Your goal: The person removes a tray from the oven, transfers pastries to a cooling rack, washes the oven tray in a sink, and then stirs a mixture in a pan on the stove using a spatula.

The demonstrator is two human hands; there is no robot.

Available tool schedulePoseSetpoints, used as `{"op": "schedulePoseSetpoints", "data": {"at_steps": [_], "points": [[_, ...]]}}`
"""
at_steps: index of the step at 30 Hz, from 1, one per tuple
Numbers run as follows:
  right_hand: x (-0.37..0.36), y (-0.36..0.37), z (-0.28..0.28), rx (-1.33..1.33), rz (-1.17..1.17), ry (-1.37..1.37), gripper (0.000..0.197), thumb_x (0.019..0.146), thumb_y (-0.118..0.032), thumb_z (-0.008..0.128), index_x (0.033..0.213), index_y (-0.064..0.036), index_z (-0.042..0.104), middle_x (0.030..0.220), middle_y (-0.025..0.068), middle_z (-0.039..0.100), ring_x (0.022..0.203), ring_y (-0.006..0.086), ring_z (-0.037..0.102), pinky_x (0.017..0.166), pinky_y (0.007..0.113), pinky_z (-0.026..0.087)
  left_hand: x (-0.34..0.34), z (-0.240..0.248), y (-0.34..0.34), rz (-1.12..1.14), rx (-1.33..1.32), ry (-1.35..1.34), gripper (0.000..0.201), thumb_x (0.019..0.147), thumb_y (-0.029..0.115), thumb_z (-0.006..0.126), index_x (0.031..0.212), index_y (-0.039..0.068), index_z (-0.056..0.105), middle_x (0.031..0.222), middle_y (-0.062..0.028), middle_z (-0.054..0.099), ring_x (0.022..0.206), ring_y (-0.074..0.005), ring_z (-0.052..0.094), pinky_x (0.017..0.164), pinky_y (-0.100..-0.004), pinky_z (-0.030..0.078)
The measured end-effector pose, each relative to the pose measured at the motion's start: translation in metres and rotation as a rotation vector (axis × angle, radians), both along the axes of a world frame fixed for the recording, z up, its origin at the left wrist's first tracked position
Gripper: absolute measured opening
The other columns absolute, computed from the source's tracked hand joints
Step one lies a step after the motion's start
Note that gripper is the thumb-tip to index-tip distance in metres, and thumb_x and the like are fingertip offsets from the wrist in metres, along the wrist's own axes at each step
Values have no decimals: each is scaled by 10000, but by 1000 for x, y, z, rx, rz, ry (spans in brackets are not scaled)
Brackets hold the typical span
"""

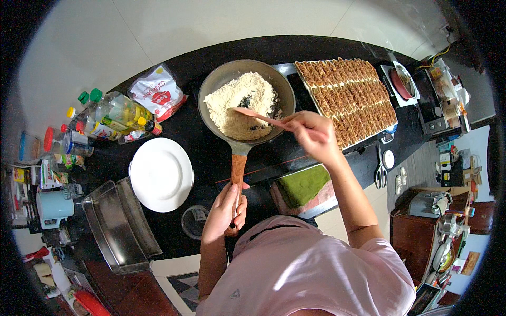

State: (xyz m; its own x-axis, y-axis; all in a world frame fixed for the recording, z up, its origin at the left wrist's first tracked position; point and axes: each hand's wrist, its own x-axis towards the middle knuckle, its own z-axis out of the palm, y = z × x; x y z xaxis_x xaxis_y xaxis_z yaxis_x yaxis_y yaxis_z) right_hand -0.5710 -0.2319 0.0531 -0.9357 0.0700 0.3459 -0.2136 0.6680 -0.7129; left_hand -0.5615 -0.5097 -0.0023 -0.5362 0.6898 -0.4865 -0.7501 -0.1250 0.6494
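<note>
My left hand (225, 211) wraps round the brown wood-look handle (239, 168) of a frying pan (287, 97). In the pan lies a heap of pale, crumbly powder (224, 97), with dark bits (246, 101) showing in its middle and at its right side. My right hand (314, 136) grips a pinkish-brown spatula or spoon (259, 116); its head rests in the powder, and its exact shape is partly hidden there. Right of the pan, a large slab of brown-topped pieces in rows (348, 89) lies on a pale tray.
At the left stand a white plate (161, 174), a white-and-red bag (158, 89), several bottles (113, 113) and a steel basin (124, 226). Near my body are a folded green cloth (303, 185) and a clear round lid (195, 221). Scissors (380, 171) and a red pot (401, 85) lie right.
</note>
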Motion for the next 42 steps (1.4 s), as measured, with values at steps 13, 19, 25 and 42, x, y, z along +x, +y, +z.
{"op": "schedulePoseSetpoints", "data": {"at_steps": [13, 19, 25, 42], "points": [[-39, 51, -35, -827, -525, -47, 450, 959, -329, 479, 786, 57, 633, 697, 170, 666, 546, 207, 645, 499, 290, 539, 1, -5, 3, -8, 28, -5, 382, 1006, 397, 369, 1128, 53, 478, 594, -1, 413, 377, -78, 378, 347, -241, 350], [-57, 3, -21, -874, -378, -137, 464, 948, -370, 505, 789, 44, 642, 703, 157, 668, 543, 189, 640, 517, 280, 542, 2, -7, 2, 3, 19, 12, 390, 1011, 393, 353, 1157, 50, 468, 595, 1, 408, 375, -78, 370, 344, -242, 346], [-77, 38, -47, -789, -491, 25, 420, 954, -312, 509, 806, 61, 632, 721, 162, 664, 564, 208, 650, 519, 309, 564, 2, -3, 6, -8, 31, 14, 383, 1014, 382, 354, 1150, 42, 469, 598, 1, 414, 381, -77, 380, 350, -240, 353], [-72, -10, -10, 36, -460, 259, 231, 886, -170, 627, 737, 7, 620, 611, 128, 584, 525, 205, 564, 494, 302, 429, 8, 15, 18, -84, -158, 229, 340, 1020, 346, 346, 1123, 44, 462, 601, -6, 416, 384, -83, 393, 364, -231, 348]]}}
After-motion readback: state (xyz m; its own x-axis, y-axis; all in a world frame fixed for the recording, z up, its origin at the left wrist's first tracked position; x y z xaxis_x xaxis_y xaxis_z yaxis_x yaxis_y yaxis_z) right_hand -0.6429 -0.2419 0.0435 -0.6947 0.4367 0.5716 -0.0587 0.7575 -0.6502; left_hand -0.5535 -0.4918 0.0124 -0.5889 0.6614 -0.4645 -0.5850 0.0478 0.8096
